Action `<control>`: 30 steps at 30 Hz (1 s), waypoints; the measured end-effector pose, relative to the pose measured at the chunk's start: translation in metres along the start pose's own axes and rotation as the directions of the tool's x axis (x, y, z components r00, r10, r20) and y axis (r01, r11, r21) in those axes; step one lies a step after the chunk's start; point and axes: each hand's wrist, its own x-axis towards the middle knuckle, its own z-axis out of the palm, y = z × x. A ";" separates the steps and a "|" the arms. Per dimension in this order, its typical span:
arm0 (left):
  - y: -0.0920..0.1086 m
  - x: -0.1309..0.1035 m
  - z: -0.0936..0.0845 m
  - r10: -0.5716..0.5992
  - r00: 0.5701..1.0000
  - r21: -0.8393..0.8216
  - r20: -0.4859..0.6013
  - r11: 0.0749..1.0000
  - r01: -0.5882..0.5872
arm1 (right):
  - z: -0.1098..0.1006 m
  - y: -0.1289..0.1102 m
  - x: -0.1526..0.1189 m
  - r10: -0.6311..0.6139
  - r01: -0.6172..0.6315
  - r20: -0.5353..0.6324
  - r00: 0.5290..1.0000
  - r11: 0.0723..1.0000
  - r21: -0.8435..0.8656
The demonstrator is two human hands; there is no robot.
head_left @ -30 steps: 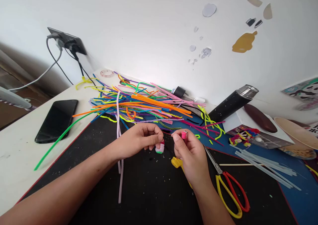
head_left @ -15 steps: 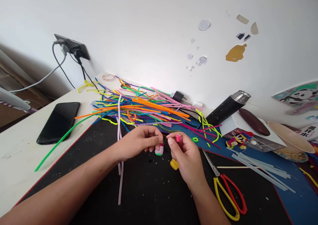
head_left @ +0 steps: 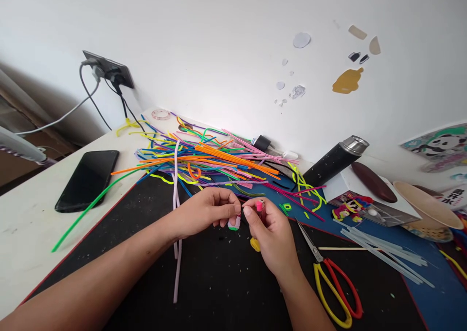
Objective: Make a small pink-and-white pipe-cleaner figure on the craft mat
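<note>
Pinching thumb and forefinger closed in the left hand (head_left: 213,211), just beside a lilac-and-green pipe-cleaner piece (head_left: 234,222); cannot tell if held. Curling fingers of the right hand (head_left: 272,229) around a pink lighter (head_left: 259,206), over a black mat (head_left: 219,287).

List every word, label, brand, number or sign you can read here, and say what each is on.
Nothing reads with certainty.
White sheet behind the beige bowl, right edge: dark Chinese-style characters, partly cut off and too blurred to quote.
Panda picture on the wall: pinkish marks below the panda, too blurred to tell if they are writing.
Pink-topped item in the right hand: no legible text.
</note>
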 end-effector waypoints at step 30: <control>-0.004 0.003 0.001 -0.020 0.999 -0.098 -0.030 0.995 0.017 | 0.000 0.004 0.001 -0.008 0.009 -0.010 1.000 0.999 0.040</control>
